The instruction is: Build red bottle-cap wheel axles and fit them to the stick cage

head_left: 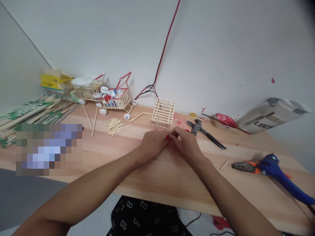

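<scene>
My left hand (153,143) and my right hand (184,141) meet over the middle of the tabletop, fingers closed. Between their fingertips is a small red piece (168,137), mostly covered, so its exact kind does not show. My left hand is shut on this piece. The right fingers pinch at it from the other side, with something thin and pale near their tips. Just beyond the hands stands a small cage-like frame of wooden sticks (163,112). A loose pile of short cut sticks (116,127) lies to the left.
At the back left stand two stick carts, the nearer cart (115,100) filled with bottle caps. Packs of sticks (36,113) lie far left. Rightward are black-handled pincers (206,132), a red-stained container (222,120), a box (268,118), pliers (243,166) and a blue glue gun (278,173).
</scene>
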{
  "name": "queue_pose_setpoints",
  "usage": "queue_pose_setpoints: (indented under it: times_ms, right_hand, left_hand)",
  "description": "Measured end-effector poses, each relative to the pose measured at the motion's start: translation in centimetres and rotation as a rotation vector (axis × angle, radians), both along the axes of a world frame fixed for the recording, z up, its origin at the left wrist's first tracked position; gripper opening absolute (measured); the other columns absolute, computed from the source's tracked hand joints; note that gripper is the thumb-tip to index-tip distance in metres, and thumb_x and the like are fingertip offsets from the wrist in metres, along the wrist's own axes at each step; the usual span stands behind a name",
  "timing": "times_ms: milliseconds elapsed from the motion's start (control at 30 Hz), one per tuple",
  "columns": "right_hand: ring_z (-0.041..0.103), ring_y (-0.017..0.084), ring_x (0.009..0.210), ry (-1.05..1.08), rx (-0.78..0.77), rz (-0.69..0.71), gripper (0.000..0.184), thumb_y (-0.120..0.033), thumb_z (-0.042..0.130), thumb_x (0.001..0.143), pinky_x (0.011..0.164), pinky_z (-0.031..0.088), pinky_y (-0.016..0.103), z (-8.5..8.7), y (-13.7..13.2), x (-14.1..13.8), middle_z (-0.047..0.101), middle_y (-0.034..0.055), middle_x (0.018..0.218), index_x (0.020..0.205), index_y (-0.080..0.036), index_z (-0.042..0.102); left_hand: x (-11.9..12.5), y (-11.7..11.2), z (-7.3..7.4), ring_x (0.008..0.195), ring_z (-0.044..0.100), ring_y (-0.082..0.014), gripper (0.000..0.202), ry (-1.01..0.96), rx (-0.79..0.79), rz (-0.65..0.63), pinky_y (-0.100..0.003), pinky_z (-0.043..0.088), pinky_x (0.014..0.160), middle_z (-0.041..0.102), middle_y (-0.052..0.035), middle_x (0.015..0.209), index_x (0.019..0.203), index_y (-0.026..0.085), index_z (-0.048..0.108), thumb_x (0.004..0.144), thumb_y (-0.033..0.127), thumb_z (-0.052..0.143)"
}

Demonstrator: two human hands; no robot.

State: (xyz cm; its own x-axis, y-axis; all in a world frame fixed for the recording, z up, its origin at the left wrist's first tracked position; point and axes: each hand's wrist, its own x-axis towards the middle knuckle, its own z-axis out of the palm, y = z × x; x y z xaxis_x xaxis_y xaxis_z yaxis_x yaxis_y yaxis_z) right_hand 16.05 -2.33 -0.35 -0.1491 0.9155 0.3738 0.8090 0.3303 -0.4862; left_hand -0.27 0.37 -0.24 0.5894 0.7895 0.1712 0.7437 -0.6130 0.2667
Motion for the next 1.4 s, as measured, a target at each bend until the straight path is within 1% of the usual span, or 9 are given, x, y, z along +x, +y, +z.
queue_pose_setpoints:
  times_ms: [100,167,267,333,500,800,1000,1233,1400]
  right_hand:
    - [0.053,0.013,0.064,0.014,0.011,0.005,0.011,-0.019,0.053,0.084,0.061,0.036,0.024,0.1,-0.1,0.1,0.061,-0.0013,0.069,0.073,-0.020,0.057]
    - [0.053,0.012,0.063,0.026,-0.006,-0.011,0.011,-0.021,0.054,0.084,0.060,0.036,0.024,0.2,-0.2,0.1,0.061,-0.0018,0.069,0.073,-0.020,0.057]
    - [0.053,0.012,0.064,0.040,-0.058,-0.044,0.008,-0.021,0.055,0.083,0.059,0.036,0.024,0.5,-0.4,0.0,0.063,-0.0020,0.072,0.075,-0.021,0.058]
    - [0.054,0.013,0.066,0.046,-0.079,-0.050,0.007,-0.020,0.054,0.082,0.060,0.037,0.025,0.8,-0.5,-0.1,0.063,-0.0018,0.073,0.078,-0.021,0.059]
    - [0.057,0.015,0.072,0.055,-0.046,-0.042,0.012,-0.021,0.052,0.083,0.063,0.040,0.026,0.9,-0.5,0.7,0.066,0.0006,0.080,0.089,-0.021,0.062]
    - [0.061,0.018,0.077,0.049,0.056,-0.123,0.022,-0.023,0.050,0.084,0.070,0.044,0.030,0.8,-0.1,3.0,0.070,0.0048,0.090,0.098,-0.019,0.066]
    - [0.062,0.018,0.077,0.113,0.117,-0.238,0.020,-0.026,0.050,0.085,0.072,0.045,0.031,1.3,0.1,4.3,0.071,0.0039,0.089,0.095,-0.020,0.066]
    - [0.063,0.018,0.074,0.246,0.308,-0.443,0.026,-0.034,0.047,0.087,0.072,0.046,0.031,3.1,0.1,7.8,0.070,0.0053,0.083,0.097,-0.018,0.067]
    - [0.061,0.018,0.071,0.180,0.261,-0.436,0.023,-0.033,0.049,0.086,0.068,0.044,0.030,3.4,-0.1,9.1,0.070,0.0046,0.079,0.087,-0.019,0.068]
  left_hand:
    - [-1.3,0.4,1.8,0.078,0.064,-0.0200,0.024,-0.174,-0.021,-0.100,-0.027,0.042,0.066,0.072,-0.0057,0.086,0.100,0.020,0.070,0.086,0.030,0.053]
    - [-2.7,0.8,3.6,0.062,0.059,-0.0137,0.018,-0.273,-0.108,-0.130,-0.023,0.039,0.059,0.068,-0.0008,0.066,0.087,0.020,0.074,0.081,0.024,0.057]
    - [-5.4,1.4,6.0,0.045,0.047,-0.0085,0.022,-0.402,-0.271,-0.067,-0.020,0.033,0.049,0.059,0.0030,0.049,0.087,0.017,0.074,0.082,0.026,0.055]
    - [-6.9,2.1,6.6,0.043,0.044,-0.0079,0.025,-0.443,-0.260,0.021,-0.020,0.030,0.046,0.059,0.0028,0.050,0.089,0.015,0.073,0.082,0.031,0.055]
    - [-8.9,4.3,4.8,0.050,0.050,-0.0110,0.025,-0.380,-0.074,0.220,-0.022,0.034,0.052,0.062,-0.0005,0.053,0.077,0.014,0.073,0.080,0.029,0.054]
    - [-9.8,5.8,3.3,0.072,0.063,-0.0182,0.024,-0.336,-0.042,0.277,-0.026,0.043,0.066,0.074,-0.0060,0.083,0.088,0.015,0.076,0.073,0.023,0.058]
    - [-8.6,5.6,2.7,0.074,0.064,-0.0176,0.022,-0.357,-0.098,0.204,-0.026,0.045,0.069,0.075,-0.0057,0.083,0.085,0.015,0.076,0.072,0.020,0.059]
    - [-6.4,4.2,2.4,0.080,0.066,-0.0186,0.025,-0.602,-0.273,0.101,-0.030,0.048,0.074,0.074,-0.0084,0.091,0.090,0.014,0.074,0.074,0.031,0.065]
    - [-5.9,3.9,2.4,0.083,0.066,-0.0185,0.026,-0.692,-0.332,0.031,-0.032,0.049,0.080,0.074,-0.0098,0.096,0.093,0.012,0.073,0.074,0.029,0.067]
